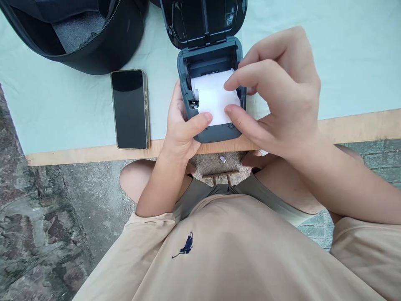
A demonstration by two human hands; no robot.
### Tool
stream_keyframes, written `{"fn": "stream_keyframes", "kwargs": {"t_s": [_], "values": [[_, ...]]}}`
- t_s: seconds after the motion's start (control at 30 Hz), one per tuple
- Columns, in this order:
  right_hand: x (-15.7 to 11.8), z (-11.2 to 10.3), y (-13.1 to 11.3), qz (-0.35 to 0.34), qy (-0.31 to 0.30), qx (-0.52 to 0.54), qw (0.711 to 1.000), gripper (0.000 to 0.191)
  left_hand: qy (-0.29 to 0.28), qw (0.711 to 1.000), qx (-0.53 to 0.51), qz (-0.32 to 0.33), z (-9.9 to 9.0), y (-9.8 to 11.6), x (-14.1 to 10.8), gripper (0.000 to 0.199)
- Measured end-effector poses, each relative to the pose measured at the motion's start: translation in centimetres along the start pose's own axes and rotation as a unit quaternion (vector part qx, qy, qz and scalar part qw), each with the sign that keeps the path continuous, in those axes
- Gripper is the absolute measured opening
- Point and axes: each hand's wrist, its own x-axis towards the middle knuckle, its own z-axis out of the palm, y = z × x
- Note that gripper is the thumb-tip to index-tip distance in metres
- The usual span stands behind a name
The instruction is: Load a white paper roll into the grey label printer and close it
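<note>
A small dark thermal printer [216, 134] stands with its black lid [205, 21] swung up and back, near the front edge of the table. Inside it sits a white paper roll [216, 98], its loose end lying over the front of the body. My left hand [183, 125] grips the printer's left side, with the thumb pressing on the paper's front left corner. Over the right part of the roll is my right hand [275, 92], thumb and index finger apart, their tips at the paper. Its other fingers are curled, partly hidden behind the index finger.
A phone [130, 108] with a dark screen lies left of the printer. Behind it stands a black zippered case [103, 50], open, with grey lining. Pale cloth [354, 62] covers the table, whose bare wooden edge [360, 127] faces me. A white scrap [222, 159] lies on the ground.
</note>
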Motion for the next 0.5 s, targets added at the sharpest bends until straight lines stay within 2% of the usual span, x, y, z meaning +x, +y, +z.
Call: {"fn": "stream_keyframes", "kwargs": {"t_s": [0.1, 0.2, 0.27, 0.4, 0.5], "values": [[-0.03, 0.04, -0.13, -0.009, -0.014, 0.0, 1.0, 0.017, -0.022, 0.999, -0.024, 0.014, -0.07, -0.12, 0.17, 0.041], [-0.06, -0.02, -0.13, -0.024, -0.013, 0.006, 1.0, 0.02, -0.002, 1.0, -0.011, 0.011, 0.06, -0.08, 0.12, 0.034], [-0.04, -0.12, -0.05, -0.022, -0.013, 0.012, 1.0, 0.019, 0.004, 1.0, -0.001, 0.002, 0.05, -0.13, 0.06, 0.036], [0.04, -0.21, 0.2, -0.022, -0.01, 0.014, 1.0, 0.02, -0.02, 1.0, -0.008, 0.014, -0.39, -0.59, 0.21, 0.051], [0.02, -0.18, 0.35, -0.029, -0.012, 0.015, 0.999, 0.022, -0.02, 1.0, -0.006, 0.018, -0.59, -0.85, 0.34, 0.053]]}}
